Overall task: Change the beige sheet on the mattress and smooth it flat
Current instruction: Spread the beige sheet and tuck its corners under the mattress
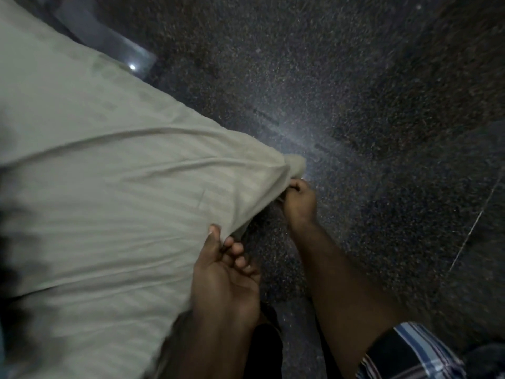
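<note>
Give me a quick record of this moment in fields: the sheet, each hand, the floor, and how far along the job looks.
sheet: beige sheet, faintly striped, creased, its corner pulled out past the bed edge
left hand: left hand pinches the sheet's edge, thumb on top
right hand: right hand grips the bunched corner
floor: dark speckled floor, glare patch near the corner
sleeve: striped sleeve on the right arm
progress: sheet not yet smooth

place: looks like a home bedroom
clue: striped beige sheet (pixel 103 170) over a bed
floor: dark speckled stone floor (pixel 355 105) beside the sheet
</note>
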A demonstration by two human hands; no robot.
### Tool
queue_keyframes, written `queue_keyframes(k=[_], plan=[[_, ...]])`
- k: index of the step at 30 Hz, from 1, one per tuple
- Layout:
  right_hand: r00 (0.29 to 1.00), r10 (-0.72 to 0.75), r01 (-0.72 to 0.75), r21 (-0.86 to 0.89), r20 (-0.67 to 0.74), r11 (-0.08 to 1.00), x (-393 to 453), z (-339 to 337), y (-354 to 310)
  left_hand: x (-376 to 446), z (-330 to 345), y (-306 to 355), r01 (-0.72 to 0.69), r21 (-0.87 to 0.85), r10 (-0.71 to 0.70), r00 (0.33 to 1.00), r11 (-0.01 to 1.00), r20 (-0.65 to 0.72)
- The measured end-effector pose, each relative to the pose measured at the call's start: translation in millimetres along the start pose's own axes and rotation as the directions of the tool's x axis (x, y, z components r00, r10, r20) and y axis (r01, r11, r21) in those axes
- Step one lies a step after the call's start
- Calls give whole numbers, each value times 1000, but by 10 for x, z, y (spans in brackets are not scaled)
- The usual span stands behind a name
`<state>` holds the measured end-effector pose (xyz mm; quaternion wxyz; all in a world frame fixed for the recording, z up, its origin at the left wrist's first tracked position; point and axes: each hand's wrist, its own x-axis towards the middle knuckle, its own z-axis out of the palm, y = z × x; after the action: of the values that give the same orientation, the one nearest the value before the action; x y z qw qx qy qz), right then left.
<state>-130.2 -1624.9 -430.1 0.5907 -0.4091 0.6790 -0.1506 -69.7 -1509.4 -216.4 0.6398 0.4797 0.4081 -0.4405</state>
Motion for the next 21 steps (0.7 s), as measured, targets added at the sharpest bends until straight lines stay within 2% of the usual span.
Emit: queue_keyframes(k=[1, 3, 5, 7, 9, 12, 15, 19, 21], plan=[[998, -2, 2, -4, -61, 1000, -97, -26, -21, -39, -4, 4, -11, 20, 12, 1000, 1000, -8], [997, -6, 17, 134, -82, 991, -460, -6, -261, -129, -33, 23, -38, 27, 39, 999, 999, -8], [1000, 29, -30, 377, 8, 926, -729, 100, -429, -202, -71, 72, -75, 19, 75, 997, 997, 15], [969, 159, -235, 518, 187, 822, -781, 275, -467, -259, -116, 118, -113, 35, 112, 993, 993, 25], [893, 271, -420, 450, 359, 788, -785, 379, -566, -321, -150, 146, -138, 60, 137, 990, 989, 15], [831, 288, -496, 402, 475, 770, -667, 476, -563, -347, -178, 158, -144, 69, 145, 989, 987, -16], [767, 280, -590, 463, 577, 662, -510, 590, -477, -303, -172, 134, -133, 80, 137, 990, 988, -43], [850, 201, -441, 450, 487, 776, -466, 652, -445, -127, -144, 72, -148, 50, 150, 988, 988, -48], [873, 186, -356, 330, 451, 874, -448, 624, -348, -41, -152, 59, -128, 64, 132, 989, 990, -60]])
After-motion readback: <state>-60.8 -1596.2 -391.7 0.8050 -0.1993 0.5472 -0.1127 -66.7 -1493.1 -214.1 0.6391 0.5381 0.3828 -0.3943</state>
